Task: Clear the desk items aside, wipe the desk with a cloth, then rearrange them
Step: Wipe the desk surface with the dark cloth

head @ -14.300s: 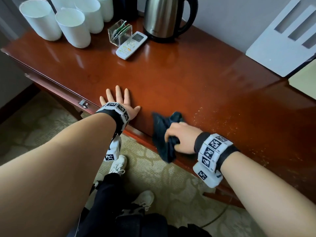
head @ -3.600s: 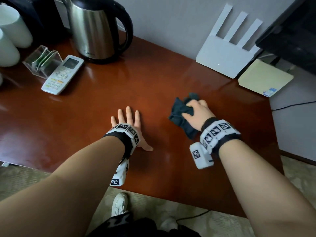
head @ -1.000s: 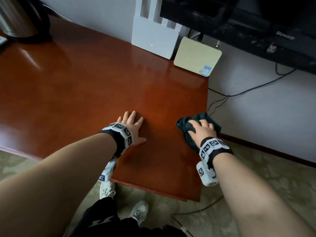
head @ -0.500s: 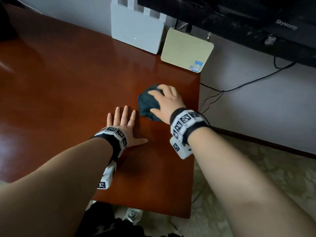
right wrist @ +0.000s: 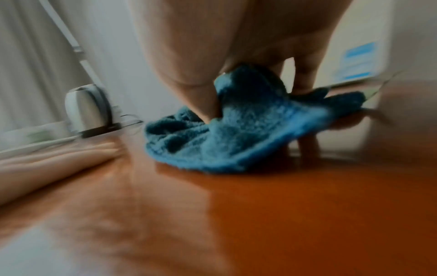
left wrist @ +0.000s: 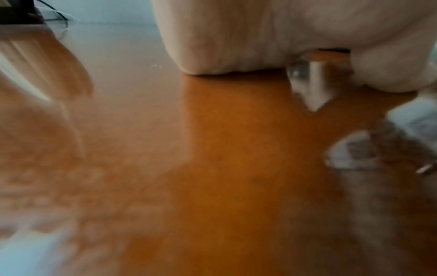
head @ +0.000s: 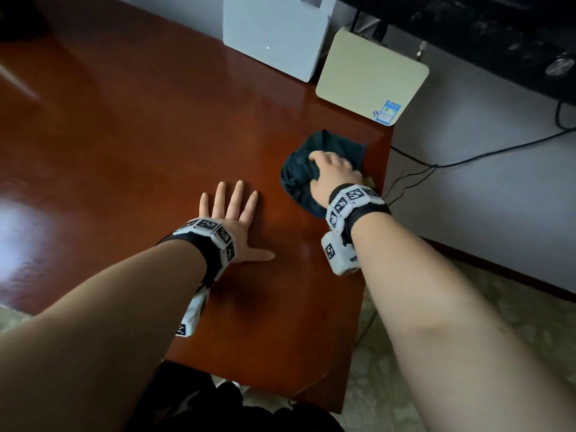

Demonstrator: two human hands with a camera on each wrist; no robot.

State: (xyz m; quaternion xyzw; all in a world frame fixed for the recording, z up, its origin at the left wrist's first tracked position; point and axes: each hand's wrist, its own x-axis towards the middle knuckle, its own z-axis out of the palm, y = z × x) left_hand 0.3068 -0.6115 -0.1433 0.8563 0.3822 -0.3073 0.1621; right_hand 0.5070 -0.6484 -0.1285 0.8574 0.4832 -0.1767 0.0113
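Observation:
A dark blue cloth lies bunched on the glossy red-brown desk near its right edge. My right hand grips the cloth with curled fingers and presses it to the wood; the right wrist view shows the cloth bunched under my fingers. My left hand lies flat on the desk to the left of the cloth, fingers straight and spread. In the left wrist view its palm rests on the desk. A steel kettle shows far off in the right wrist view.
A white router and a pale yellow box stand against the wall at the desk's back right. A black TV hangs above, with cables running down the wall. The desk's right edge drops to patterned carpet.
My right hand has slid the cloth rightward toward the desk's right edge, away from my left hand. My left hand stays flat in place.

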